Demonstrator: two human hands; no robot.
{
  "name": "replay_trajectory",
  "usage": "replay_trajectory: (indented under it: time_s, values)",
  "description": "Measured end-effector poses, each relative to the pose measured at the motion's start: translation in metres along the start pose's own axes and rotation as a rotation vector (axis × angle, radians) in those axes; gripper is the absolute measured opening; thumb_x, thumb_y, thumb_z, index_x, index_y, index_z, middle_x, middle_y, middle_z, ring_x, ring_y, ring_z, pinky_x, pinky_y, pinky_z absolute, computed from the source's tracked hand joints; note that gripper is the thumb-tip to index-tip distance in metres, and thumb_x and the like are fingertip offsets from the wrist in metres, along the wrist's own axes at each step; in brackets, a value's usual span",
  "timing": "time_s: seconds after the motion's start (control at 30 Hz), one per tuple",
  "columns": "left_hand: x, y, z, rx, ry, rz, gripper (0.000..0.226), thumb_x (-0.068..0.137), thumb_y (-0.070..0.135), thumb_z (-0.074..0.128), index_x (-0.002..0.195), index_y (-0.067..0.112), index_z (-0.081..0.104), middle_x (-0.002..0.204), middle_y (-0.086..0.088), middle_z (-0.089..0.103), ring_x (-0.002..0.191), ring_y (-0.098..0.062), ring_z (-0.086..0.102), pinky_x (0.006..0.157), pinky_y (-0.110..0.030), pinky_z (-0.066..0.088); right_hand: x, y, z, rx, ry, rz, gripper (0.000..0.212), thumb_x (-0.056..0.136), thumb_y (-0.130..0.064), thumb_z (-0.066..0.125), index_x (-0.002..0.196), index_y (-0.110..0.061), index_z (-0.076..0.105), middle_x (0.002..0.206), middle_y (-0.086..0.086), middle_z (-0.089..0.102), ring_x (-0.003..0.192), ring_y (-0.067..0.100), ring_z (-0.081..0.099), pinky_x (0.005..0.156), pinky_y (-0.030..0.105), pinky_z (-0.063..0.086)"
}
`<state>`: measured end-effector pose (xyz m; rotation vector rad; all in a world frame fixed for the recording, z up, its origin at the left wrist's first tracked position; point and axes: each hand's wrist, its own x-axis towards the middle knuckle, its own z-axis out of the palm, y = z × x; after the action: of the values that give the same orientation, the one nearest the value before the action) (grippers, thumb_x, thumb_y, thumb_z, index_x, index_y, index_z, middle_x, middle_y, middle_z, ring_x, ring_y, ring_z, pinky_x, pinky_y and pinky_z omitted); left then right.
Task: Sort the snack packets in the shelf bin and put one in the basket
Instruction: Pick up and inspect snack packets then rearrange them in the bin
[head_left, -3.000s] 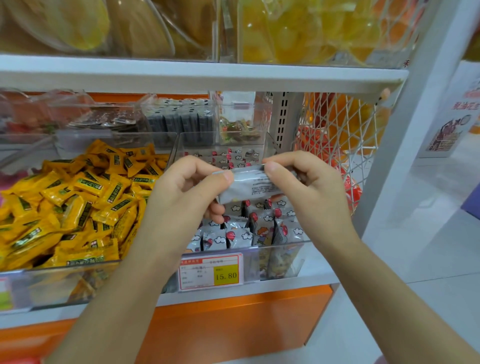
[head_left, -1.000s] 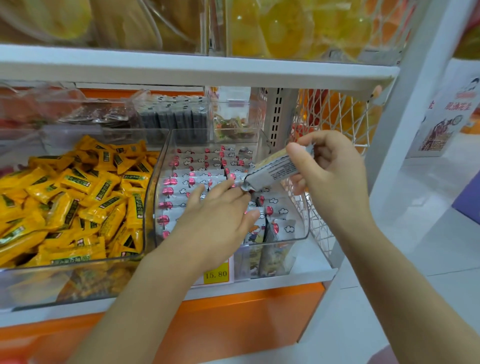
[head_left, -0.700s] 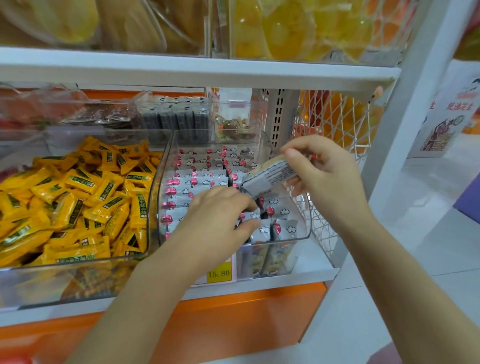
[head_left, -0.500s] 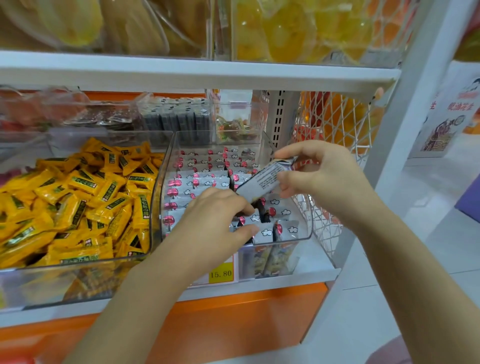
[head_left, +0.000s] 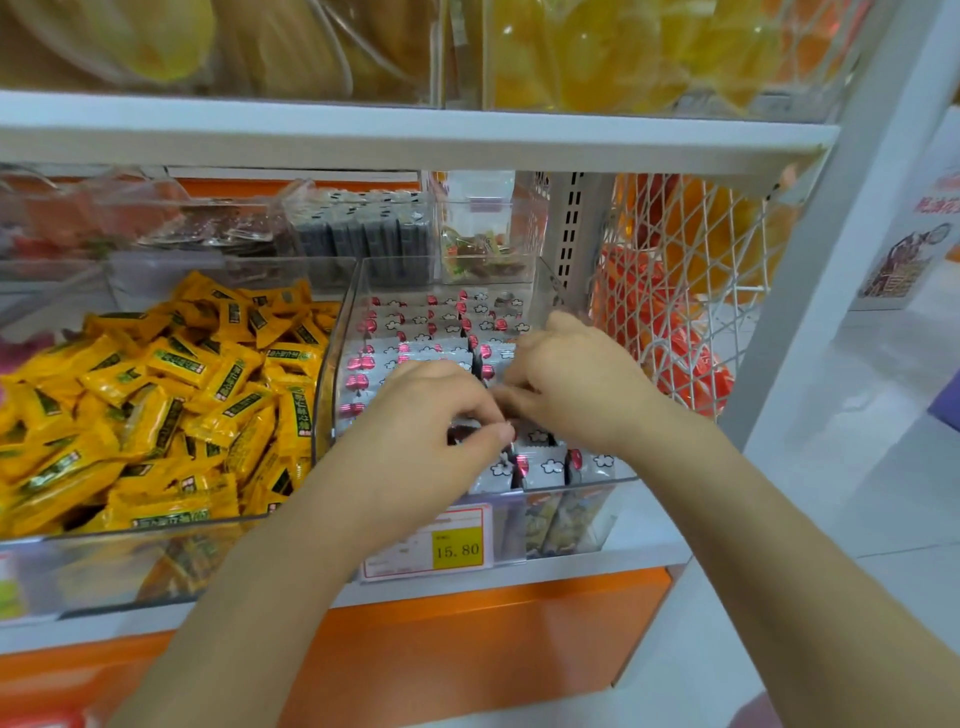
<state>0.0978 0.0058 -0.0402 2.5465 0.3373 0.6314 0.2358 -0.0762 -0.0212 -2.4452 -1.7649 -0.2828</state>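
Head: clear bin (head_left: 332, 374) of apparently upright packets (head_left: 415, 348)

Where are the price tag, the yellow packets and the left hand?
price tag (head_left: 460, 550): head view, its yellow price field.
yellow packets (head_left: 176, 365): head view, a packet atop the pile.
left hand (head_left: 415, 410): head view, the back of the hand.

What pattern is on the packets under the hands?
Silver packets with white clouds, red marks; head view.

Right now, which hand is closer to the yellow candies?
Left. The left hand is in the clear bin beside the yellow candies, just across the bin's wall. The right hand is in the same bin, further right, beyond the left one.
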Motion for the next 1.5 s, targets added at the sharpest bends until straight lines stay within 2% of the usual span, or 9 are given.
replay_trajectory:
  time_s: [0.3,0.47,0.57,0.8,0.97,1.1,1.23,1.33,1.5]
  values:
    - [0.002,-0.003,-0.004,-0.002,0.122,-0.093,0.017,0.089,0.025,0.053,0.077,0.036,0.049,0.094,0.02,0.045,0.089,0.016,0.039,0.07,-0.004,0.03,0.018,0.011,-0.013,0.089,0.07,0.045,0.032,0.092,-0.008,0.046,0.111,-0.019,0.068,0.116,0.005,0.059,0.114,0.026,0.043,0.097,0.038,0.04]
    - [0.003,-0.004,-0.006,-0.037,0.18,-0.119,0.018,0.09,0.022,0.051,0.08,0.037,0.048,0.093,0.025,0.042,0.087,0.029,0.034,0.073,0.006,0.028,0.024,0.013,0.003,-0.082,0.098,0.042,0.022,0.09,-0.025,0.058,0.11,-0.019,0.067,0.117,0.004,0.057,0.113,0.026,0.04,0.081,0.034,0.039]
    - [0.004,-0.004,-0.005,-0.079,0.239,-0.14,0.014,0.091,0.021,0.052,0.091,0.035,0.05,0.094,0.026,0.043,0.089,0.018,0.044,0.07,-0.002,0.034,0.027,0.01,0.007,-0.08,0.122,0.019,0.014,0.088,-0.023,0.062,0.098,-0.016,0.069,0.108,0.003,0.058,0.108,0.024,0.041,0.076,0.031,0.035]
    - [0.004,-0.002,-0.006,-0.177,0.332,-0.171,0.02,0.09,0.015,0.052,0.106,0.028,0.05,0.109,0.008,0.051,0.097,-0.001,0.05,0.085,-0.018,0.042,0.007,0.013,-0.015,0.437,0.47,0.095,0.016,0.09,-0.018,0.058,0.077,-0.024,0.052,0.079,-0.016,0.048,0.071,-0.001,0.048,0.063,0.011,0.041]
    - [0.004,0.0,-0.005,-0.197,0.342,-0.185,0.036,0.091,0.019,0.05,0.126,0.021,0.05,0.111,0.007,0.052,0.095,0.005,0.05,0.087,-0.022,0.04,-0.015,0.012,-0.021,0.773,0.755,0.166,0.021,0.091,-0.012,0.054,0.077,-0.025,0.048,0.074,-0.003,0.057,0.064,0.019,0.059,0.054,0.024,0.043]
    - [0.001,0.002,-0.004,-0.264,0.311,-0.227,0.043,0.094,0.03,0.043,0.136,0.023,0.042,0.116,0.012,0.052,0.096,-0.004,0.057,0.078,-0.015,0.043,-0.026,0.01,-0.02,1.159,0.691,0.265,0.016,0.092,-0.009,0.053,0.078,-0.016,0.051,0.07,0.006,0.06,0.059,0.022,0.066,0.044,0.014,0.041]
    - [0.002,0.002,-0.006,-0.444,0.353,-0.279,0.025,0.095,0.026,0.042,0.114,0.022,0.058,0.089,0.014,0.06,0.068,-0.002,0.062,0.055,-0.011,0.048,-0.031,0.007,-0.016,1.55,0.573,0.29,0.011,0.093,-0.005,0.052,0.082,-0.005,0.056,0.064,0.004,0.064,0.057,0.016,0.063,0.057,0.023,0.052]
    - [0.003,0.004,-0.007,-0.711,0.391,-0.354,0.019,0.096,0.025,0.044,0.098,0.02,0.062,0.083,0.001,0.065,0.062,-0.008,0.062,0.066,-0.034,0.055,-0.033,0.007,-0.015,1.822,0.45,0.233,0.007,0.088,-0.007,0.057,0.084,-0.002,0.059,0.066,0.005,0.066,0.06,0.013,0.062,0.059,0.02,0.053]
    - [0.004,0.004,-0.011,-1.266,0.388,-0.452,0.04,0.09,0.036,0.05,0.111,0.003,0.053,0.092,-0.009,0.052,0.05,-0.005,0.05,0.043,-0.017,0.041,-0.032,0.008,-0.012,2.02,0.368,0.254,0.019,0.07,-0.012,0.062,0.085,-0.001,0.061,0.069,0.009,0.07,0.062,0.012,0.067,0.057,0.017,0.053]
